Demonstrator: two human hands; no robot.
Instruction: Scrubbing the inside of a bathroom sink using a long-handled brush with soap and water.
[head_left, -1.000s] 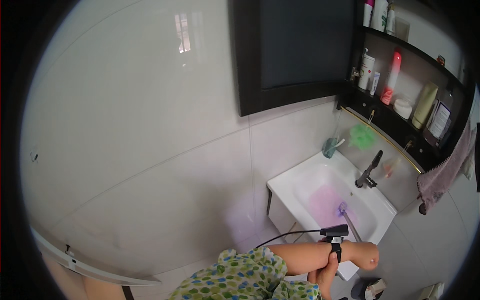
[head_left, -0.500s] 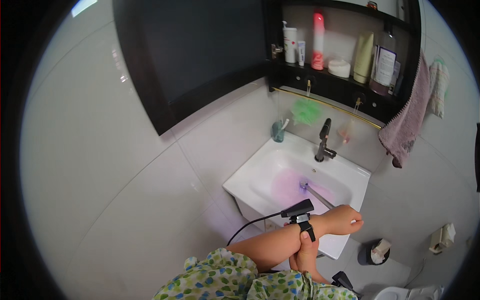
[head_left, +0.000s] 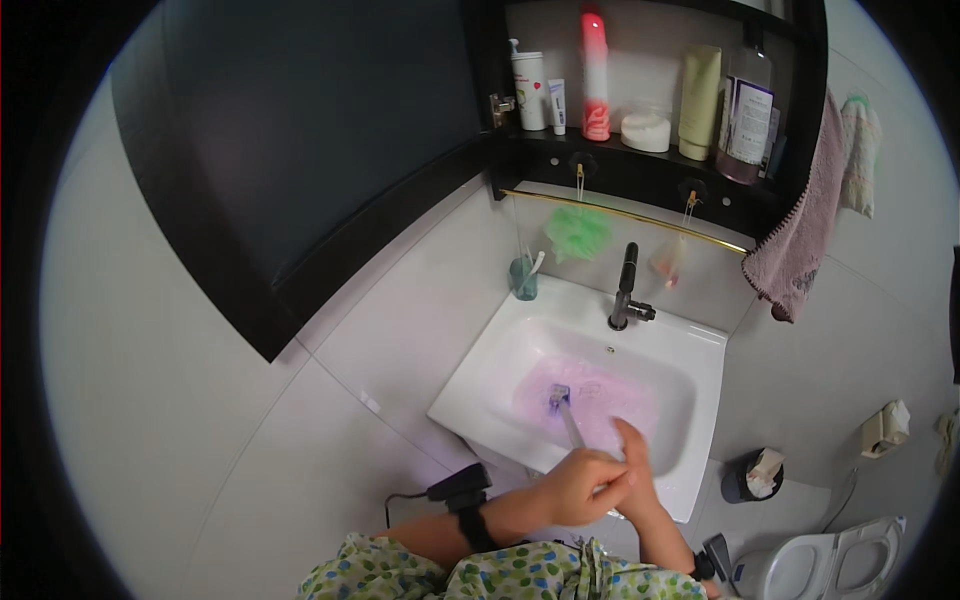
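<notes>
My left hand (head_left: 580,488) is closed around the grey handle of a long-handled cleaning brush (head_left: 573,423). The brush head, white with blue-purple, rests in shallow pink, foamy water in the white washbasin (head_left: 470,385). Right beside the left hand, overlapping it, is my right hand (head_left: 640,468). One of its fingers stretches up over the basin's front, and the others are partly hidden behind my left hand. Dark straps with small black devices sit on both wrists.
A black faucet (head_left: 624,295) and a teal cup (head_left: 523,279) with toothbrushes stand on the basin. Above hangs a cabinet (head_left: 650,190) with bottles, its dark door (head_left: 320,130) swung open. A green bath puff (head_left: 579,232), towel (head_left: 800,225), bin (head_left: 740,480) and toilet (head_left: 795,572) surround it.
The brush head has shifted left and nearer in the basin. My left hand has moved left and down; my right hand has come up from the left wrist to beside the left hand. The view has shifted.
</notes>
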